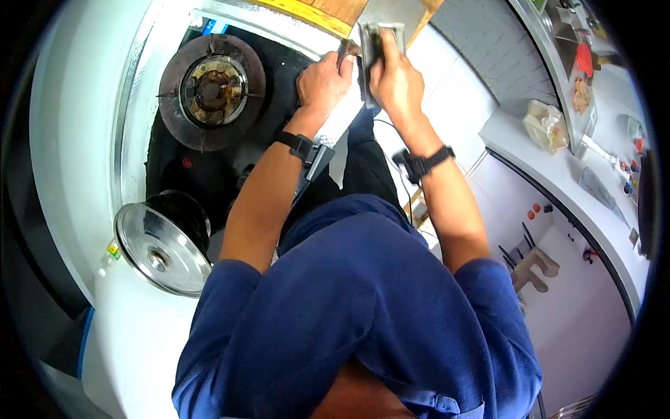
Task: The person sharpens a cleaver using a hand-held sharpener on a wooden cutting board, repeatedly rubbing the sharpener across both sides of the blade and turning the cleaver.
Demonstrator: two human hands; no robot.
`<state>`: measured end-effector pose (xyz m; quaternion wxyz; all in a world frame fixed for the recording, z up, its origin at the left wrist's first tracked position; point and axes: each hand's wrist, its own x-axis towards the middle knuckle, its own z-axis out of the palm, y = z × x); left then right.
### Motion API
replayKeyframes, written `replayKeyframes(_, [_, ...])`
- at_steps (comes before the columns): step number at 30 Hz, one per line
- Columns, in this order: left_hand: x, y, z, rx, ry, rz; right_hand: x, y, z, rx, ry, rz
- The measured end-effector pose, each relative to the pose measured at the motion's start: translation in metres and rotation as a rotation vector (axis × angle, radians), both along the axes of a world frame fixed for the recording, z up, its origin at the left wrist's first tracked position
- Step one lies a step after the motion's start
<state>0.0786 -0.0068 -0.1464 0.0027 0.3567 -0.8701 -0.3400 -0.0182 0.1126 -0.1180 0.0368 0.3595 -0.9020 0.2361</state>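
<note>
The person's right hand (398,80) is wrapped around a flat grey metal blade (380,42) that looks like a cleaver, with the fingers closed on it. The blade is up near the edge of a yellow wooden board (328,14). The left hand (322,80) is curled just beside the right one, and its fingertips touch the blade's side. I cannot tell if the left hand is truly gripping it. Both wrists wear black straps (300,145).

Under the arms is a black gas stove top (279,77). A round rusty burner ring (211,91) sits on it, left of the hands. Closer to the person, a shiny round steel pot lid (159,253) leans at the stove's edge. A white counter (558,167) with small bottles is well apart on the right.
</note>
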Motion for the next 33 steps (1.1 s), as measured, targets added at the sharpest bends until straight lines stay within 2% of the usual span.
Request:
replayKeyframes(3, [0.001,0.001,-0.002,0.001,-0.005,0.005,-0.018,-0.01,-0.004,0.01,0.055,0.018])
replayKeyframes(5, [0.0,0.002,-0.006,-0.04,-0.006,0.008,-0.063,-0.036,-0.01,0.11,0.049,0.011])
replayKeyframes(7, [0.001,0.001,-0.007,-0.015,0.012,0.004,-0.123,-0.06,0.013,-0.125,0.049,0.057])
replayKeyframes(8, [0.001,0.001,-0.008,-0.009,0.024,0.0,-0.126,-0.054,0.015,-0.068,-0.003,0.006])
replayKeyframes(13, [0.003,0.002,-0.004,0.015,0.018,-0.007,-0.113,-0.021,0.019,0.035,-0.107,-0.071])
replayKeyframes(15, [0.003,0.002,-0.004,0.004,0.036,0.015,-0.114,-0.018,0.017,-0.041,-0.13,-0.055])
replayKeyframes(17, [0.002,0.004,-0.002,0.005,0.053,-0.007,-0.12,-0.022,0.018,0.021,-0.154,-0.032])
replayKeyframes(19, [0.004,0.004,-0.004,0.017,0.072,0.011,-0.122,-0.023,0.013,-0.073,-0.147,0.031])
replayKeyframes(24, [0.004,0.002,-0.001,0.043,0.074,0.008,-0.114,-0.023,0.023,0.01,-0.212,0.01])
replayKeyframes(26, [0.004,0.002,-0.001,0.046,0.085,0.017,-0.102,-0.019,0.019,-0.045,-0.291,-0.01])
replayKeyframes(27, [0.003,0.002,-0.001,0.046,0.09,0.02,-0.096,-0.014,0.012,-0.091,-0.219,0.041])
replayKeyframes(29, [0.003,0.002,0.0,0.053,0.105,0.036,-0.065,-0.016,0.023,-0.105,-0.24,0.019])
replayKeyframes(30, [0.003,0.002,0.0,0.058,0.113,0.045,-0.076,-0.008,0.002,-0.047,-0.059,0.068])
replayKeyframes(33, [0.001,0.003,0.002,0.061,0.072,0.059,-0.031,-0.009,0.01,-0.025,-0.145,-0.002])
